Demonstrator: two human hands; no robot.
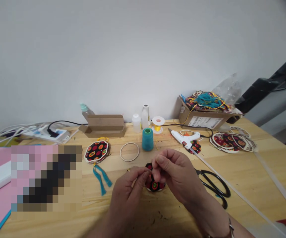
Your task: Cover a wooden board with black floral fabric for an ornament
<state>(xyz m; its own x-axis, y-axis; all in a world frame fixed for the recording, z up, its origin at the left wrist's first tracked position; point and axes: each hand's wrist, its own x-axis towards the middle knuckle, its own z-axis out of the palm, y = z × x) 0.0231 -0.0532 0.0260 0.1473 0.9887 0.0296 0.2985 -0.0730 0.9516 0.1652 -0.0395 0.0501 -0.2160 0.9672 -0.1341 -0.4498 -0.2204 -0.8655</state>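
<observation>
My left hand point(130, 186) and my right hand point(176, 173) meet above the table, each with thumb and fingers pinched together. What lies in the pinches is too small to make out. Just beneath them, partly covered by the fingers, is a dark patterned fabric piece point(155, 185) with red and green motifs. A teal thread cone point(147, 139) stands upright beyond the hands. Behind it, a spool of yellow cord point(158, 127) has a strand trailing down near my right hand. Black-handled scissors point(216, 185) lie to the right of that hand.
A wooden hoop point(129, 152) and patterned pieces with a teal tassel point(103, 180) lie left. A white glue gun point(185, 138), with a long white stick, rests right. Behind are a cardboard box point(202, 120), an open carton point(105, 127) and bottles. More patterned pieces point(228, 142) lie right.
</observation>
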